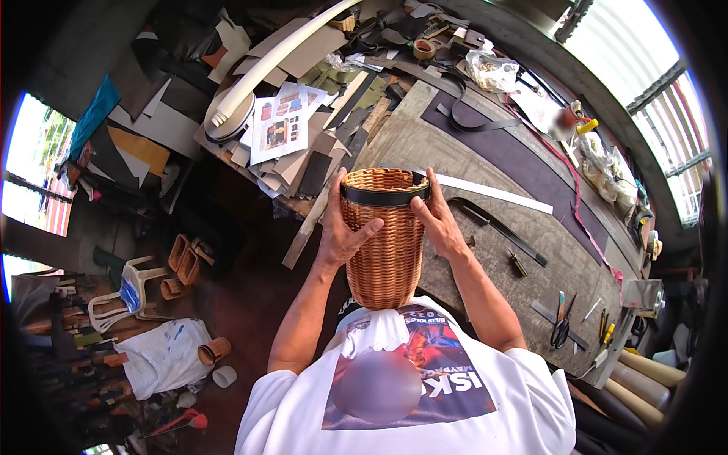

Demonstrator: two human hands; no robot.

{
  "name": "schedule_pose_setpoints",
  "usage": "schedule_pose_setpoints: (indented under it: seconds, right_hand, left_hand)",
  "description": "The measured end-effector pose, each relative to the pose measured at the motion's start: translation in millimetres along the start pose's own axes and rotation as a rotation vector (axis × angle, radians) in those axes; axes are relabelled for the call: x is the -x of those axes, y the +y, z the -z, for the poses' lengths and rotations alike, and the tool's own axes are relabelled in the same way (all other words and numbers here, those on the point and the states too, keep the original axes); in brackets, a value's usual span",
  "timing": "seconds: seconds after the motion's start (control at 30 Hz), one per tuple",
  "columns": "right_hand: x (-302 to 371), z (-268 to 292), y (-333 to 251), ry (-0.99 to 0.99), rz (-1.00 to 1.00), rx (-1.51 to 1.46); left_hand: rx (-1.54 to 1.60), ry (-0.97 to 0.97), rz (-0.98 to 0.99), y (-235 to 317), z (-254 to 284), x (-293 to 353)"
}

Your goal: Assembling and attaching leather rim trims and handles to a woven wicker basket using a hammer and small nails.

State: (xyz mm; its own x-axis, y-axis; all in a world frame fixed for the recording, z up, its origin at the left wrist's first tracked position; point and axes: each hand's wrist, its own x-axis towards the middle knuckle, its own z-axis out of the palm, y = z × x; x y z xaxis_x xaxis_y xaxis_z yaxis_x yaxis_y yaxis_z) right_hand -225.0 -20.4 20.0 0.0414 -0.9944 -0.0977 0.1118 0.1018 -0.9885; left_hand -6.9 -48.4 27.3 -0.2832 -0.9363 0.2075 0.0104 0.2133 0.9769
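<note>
Between my two hands stands a tall brown wicker basket (385, 254), its base close against my shirt. A black leather strap (384, 197) runs round it just below the woven rim. My left hand (343, 231) presses on the basket's left side, thumb across the front and fingers up near the rim. On the opposite side my right hand (440, 220) grips the basket at the strap, its thumb on the front edge. Further right, a loose black strap (500, 231) lies on the worktable (485, 280), beside a small dark tool with a brass-coloured part (517, 264).
Scissors (561, 326), a ruler and small hand tools lie at the table's right. A white strip (493, 194), dark leather sheet (516, 155) and pink ribbon (576, 205) cross its far side. Papers (282, 125) and scraps pile up left. More wicker baskets (214, 350) lie lower left.
</note>
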Motion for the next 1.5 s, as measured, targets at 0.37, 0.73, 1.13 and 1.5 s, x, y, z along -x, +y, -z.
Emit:
schedule_pose_setpoints:
  seconds: [0.37, 0.73, 1.13, 1.5]
  right_hand:
    - [-21.4, 0.7, -21.6, -0.018, 0.050, 0.123]
    - [-23.5, 4.2, -6.3, 0.037, -0.087, 0.044]
    - [-11.0, 19.7, 9.2, -0.115, 0.212, -0.010]
    - [-20.1, 31.0, 23.7, -0.165, 0.145, -0.054]
  left_hand:
    - [-0.456, 0.125, -0.364, -9.4, 2.8, -18.4]
    - [-0.405, -0.080, -0.101, -11.8, 16.3, -22.6]
    - [0.241, 0.043, 0.028, -22.9, 5.9, -3.7]
    - [0.128, 0.185, -0.038, -38.4, -7.9, 3.1]
